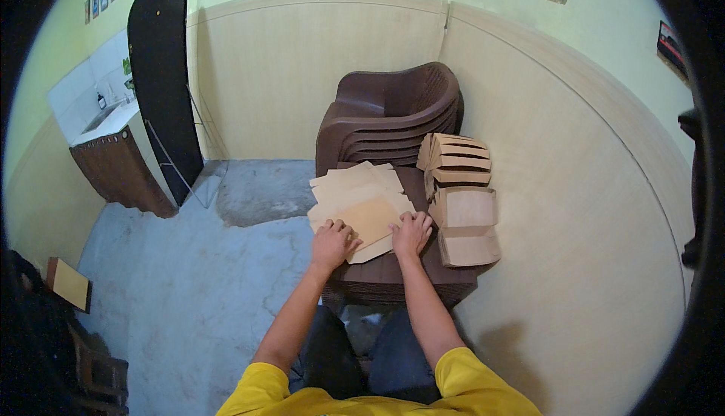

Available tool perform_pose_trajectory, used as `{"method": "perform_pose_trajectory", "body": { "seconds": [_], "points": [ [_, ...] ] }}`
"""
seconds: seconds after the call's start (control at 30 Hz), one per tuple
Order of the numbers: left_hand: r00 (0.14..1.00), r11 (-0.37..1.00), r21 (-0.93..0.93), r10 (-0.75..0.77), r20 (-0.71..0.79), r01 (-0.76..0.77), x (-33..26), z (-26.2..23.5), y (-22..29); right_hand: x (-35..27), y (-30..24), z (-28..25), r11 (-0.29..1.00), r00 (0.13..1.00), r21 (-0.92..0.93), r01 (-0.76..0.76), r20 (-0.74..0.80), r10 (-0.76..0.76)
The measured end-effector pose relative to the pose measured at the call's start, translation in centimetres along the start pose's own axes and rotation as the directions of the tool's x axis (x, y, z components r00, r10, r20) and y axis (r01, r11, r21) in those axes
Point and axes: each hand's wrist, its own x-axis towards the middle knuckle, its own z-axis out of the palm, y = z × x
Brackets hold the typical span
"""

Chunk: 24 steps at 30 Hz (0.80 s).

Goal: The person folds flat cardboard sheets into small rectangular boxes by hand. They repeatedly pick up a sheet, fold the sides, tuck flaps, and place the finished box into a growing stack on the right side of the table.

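Note:
A stack of light-brown paper sheets (pixel 353 183) with notched, uneven edges lies fanned out on a dark brown plastic surface. On top is a smaller, more orange-tan paper panel (pixel 368 218), partly covered by my fingers. My left hand (pixel 334 244) is at the near-left edge of the top sheet, its fingers bent and pressed to the paper. At the right edge my right hand (pixel 411 233) has its fingers curled down on the same sheet. The undersides of both hands are hidden.
Folded brown paper pieces stand in two piles on the right: an upper pile (pixel 457 160) and a lower pile (pixel 468 227). Behind are stacked brown plastic chairs (pixel 393 114). An ironing board (pixel 160 76) leans near a sink (pixel 102 117) at left. A panelled wall (pixel 566 212) bounds the right.

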Motion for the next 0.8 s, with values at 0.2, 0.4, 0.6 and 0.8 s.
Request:
{"method": "perform_pose_trajectory", "body": {
  "seconds": [0.2, 0.4, 0.6, 0.8],
  "points": [
    [0.989, 0.988, 0.039, -0.15, -0.009, 0.151, 0.4, -1.3, 4.0, 0.0, -1.7, 2.5, 1.0, 1.0, 0.025, -0.013, 0.021, 0.013],
    [0.983, 0.985, 0.094, -0.131, -0.131, 0.144, 1.0, 3.0, 3.4, -5.6, -2.1, 0.5, 0.946, 0.988, 0.325, 0.016, 0.142, -0.066],
    [0.992, 0.994, 0.012, -0.111, 0.06, 0.11, 1.5, 5.2, 1.3, -3.0, -3.7, 0.3, 0.99, 0.995, 0.108, -0.096, 0.035, 0.093],
    [0.992, 0.996, -0.014, -0.089, 0.084, 0.091, 1.6, 4.5, 1.3, 4.8, -2.0, 4.0, 0.97, 0.97, -0.003, -0.241, 0.025, 0.241]
  ]
}}
